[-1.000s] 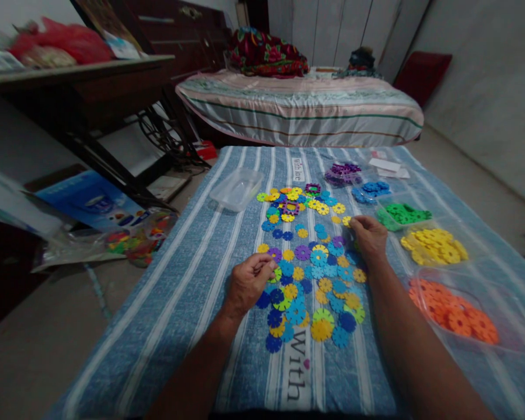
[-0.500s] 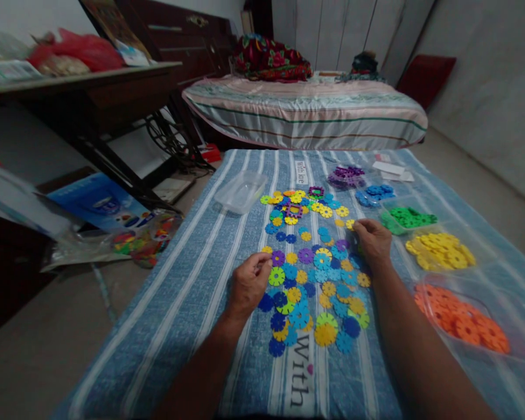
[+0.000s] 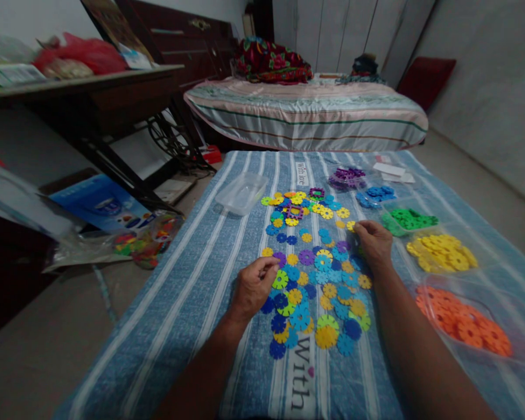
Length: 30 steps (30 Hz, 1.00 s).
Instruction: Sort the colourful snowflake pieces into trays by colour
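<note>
Notched plastic flower discs in yellow, blue, purple and green lie loose on the striped cloth. My left hand [image 3: 254,287] is at their left edge, fingers curled together. Its fingertips overlap a purple disc [image 3: 280,258], just above a lime green disc [image 3: 280,279]. Whatever may be between those fingers is hidden. My right hand [image 3: 377,244] is at the right edge of the spread, thumb and forefinger pinched at a small yellow disc [image 3: 350,226]. Purple square frames [image 3: 294,212] lie among the discs farther back.
A clear plastic tub [image 3: 241,195] sits at the back left. Along the right stand tubs of purple pieces [image 3: 349,178], blue pieces [image 3: 376,196], green pieces [image 3: 413,218], yellow discs [image 3: 444,252] and orange discs [image 3: 468,324]. White cards [image 3: 391,170] lie behind them.
My left hand has shifted slightly right, covering more of the purple disc. The lime green disc beside it has slid a little right. My right hand is nearly still.
</note>
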Tool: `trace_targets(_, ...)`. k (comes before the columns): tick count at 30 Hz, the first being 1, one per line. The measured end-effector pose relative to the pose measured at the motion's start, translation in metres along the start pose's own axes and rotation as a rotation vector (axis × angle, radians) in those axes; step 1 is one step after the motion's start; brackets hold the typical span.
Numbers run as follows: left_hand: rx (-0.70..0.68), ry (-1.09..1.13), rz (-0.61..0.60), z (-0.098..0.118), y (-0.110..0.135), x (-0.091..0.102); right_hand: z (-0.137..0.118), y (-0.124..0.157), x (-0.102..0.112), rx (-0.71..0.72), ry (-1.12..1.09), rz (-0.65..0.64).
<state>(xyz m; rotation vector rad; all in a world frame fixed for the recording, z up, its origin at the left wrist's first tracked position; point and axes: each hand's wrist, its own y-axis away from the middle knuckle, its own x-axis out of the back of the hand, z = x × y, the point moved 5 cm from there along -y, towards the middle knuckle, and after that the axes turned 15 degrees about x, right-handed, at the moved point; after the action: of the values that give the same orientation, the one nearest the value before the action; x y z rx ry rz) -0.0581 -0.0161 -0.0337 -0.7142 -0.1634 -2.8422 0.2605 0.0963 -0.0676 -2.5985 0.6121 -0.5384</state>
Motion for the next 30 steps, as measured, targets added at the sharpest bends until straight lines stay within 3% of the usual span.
trace_targets(3, -0.007, 0.01, 0.01, 0.002, 0.001, 0.001, -0.001, 0.0, 0.0, -0.005, 0.0, -0.005)
trace_targets(10, -0.056, -0.026, 0.155, 0.005, 0.0, 0.007, -0.002, 0.0, 0.0, 0.013, -0.001, 0.006)
trace_targets(30, -0.196, -0.089, -0.006, 0.008, 0.004, -0.004, 0.0, 0.0, -0.001, -0.005, 0.003, 0.005)
